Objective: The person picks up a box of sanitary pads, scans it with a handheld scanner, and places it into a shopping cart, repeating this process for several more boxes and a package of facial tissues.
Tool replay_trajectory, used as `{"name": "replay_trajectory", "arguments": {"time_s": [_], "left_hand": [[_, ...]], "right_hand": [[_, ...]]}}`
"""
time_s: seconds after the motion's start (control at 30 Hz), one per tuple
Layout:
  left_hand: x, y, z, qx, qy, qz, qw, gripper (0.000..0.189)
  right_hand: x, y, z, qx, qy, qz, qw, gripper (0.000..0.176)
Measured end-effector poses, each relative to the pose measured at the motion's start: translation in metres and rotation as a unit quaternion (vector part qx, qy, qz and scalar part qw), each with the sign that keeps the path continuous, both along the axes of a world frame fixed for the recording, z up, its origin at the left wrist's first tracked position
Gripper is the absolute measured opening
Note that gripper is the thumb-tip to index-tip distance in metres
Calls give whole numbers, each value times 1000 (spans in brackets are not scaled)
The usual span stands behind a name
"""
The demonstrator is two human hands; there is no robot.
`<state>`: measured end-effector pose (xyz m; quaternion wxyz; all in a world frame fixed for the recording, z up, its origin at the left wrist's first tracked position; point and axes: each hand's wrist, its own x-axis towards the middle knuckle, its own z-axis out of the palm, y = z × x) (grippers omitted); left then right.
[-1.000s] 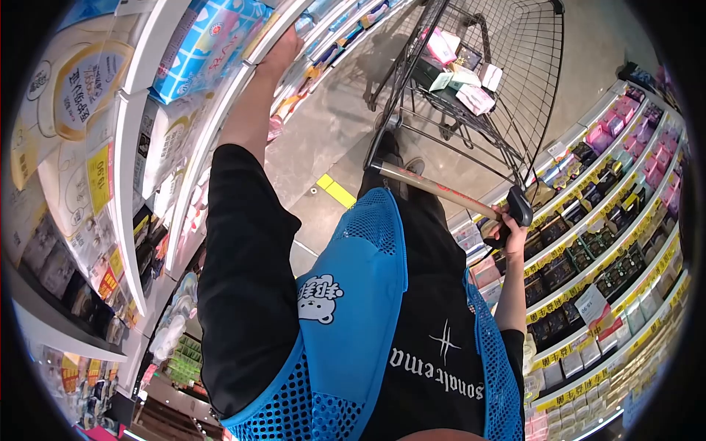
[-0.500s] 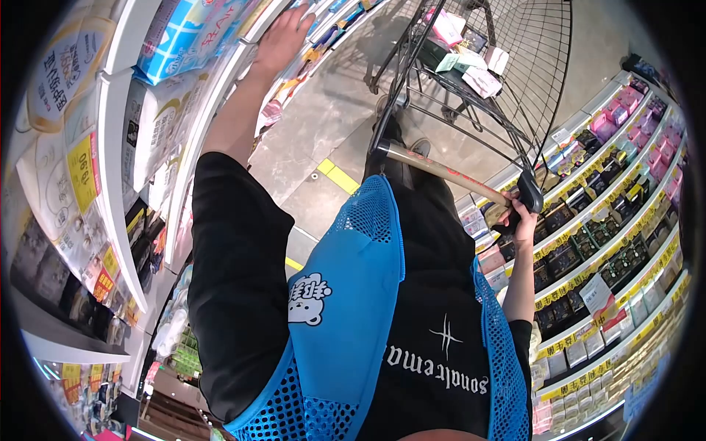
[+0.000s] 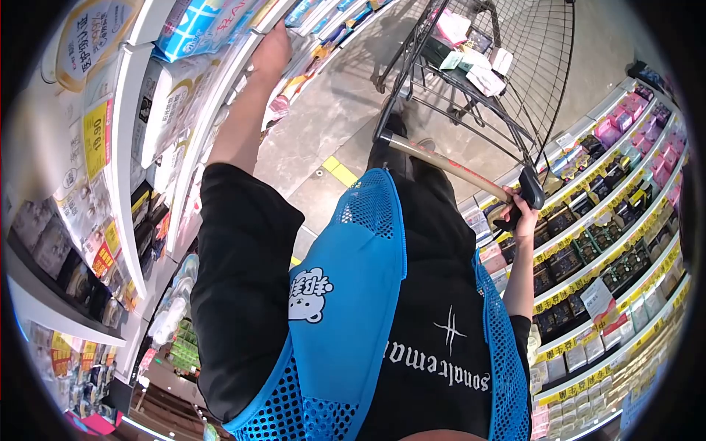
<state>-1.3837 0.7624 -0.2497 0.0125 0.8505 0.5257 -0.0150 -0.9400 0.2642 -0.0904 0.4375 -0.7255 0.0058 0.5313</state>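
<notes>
My left hand (image 3: 273,53) is at the edge of the shelf (image 3: 246,62) on the left, its fingers hidden from sight. Near it lie a blue-and-white package (image 3: 198,29) and white soft packs (image 3: 173,106). My right hand (image 3: 523,217) is wrapped round the right end of the shopping cart handle (image 3: 448,167), beside its black end piece. Several small boxes and packs lie in the cart, among them a white pack (image 3: 485,81) and a pink-and-white pack (image 3: 451,28).
The black wire cart (image 3: 540,66) stands ahead of me on the grey floor (image 3: 331,117). Curved shelves (image 3: 588,272) of small boxes with yellow price strips run along the right. A yellow line (image 3: 340,173) marks the floor.
My left hand has moved slightly down and left against the shelf, and its fingers, spread before, are now hidden. My right hand stays on the cart handle.
</notes>
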Motion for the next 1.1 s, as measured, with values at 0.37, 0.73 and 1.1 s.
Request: {"name": "replay_trajectory", "arguments": {"time_s": [0.37, 0.73, 1.1], "left_hand": [[-21, -25, 33, 31, 29, 101, 994, 32], [-40, -36, 10, 24, 97, 154, 983, 28], [36, -203, 131, -152, -479, 220, 836, 79]], "right_hand": [[3, -3, 0, 19, 6, -3, 1000, 21], [-1, -2, 2, 28, -5, 21, 999, 23], [7, 4, 12, 39, 4, 67, 997, 20]]}}
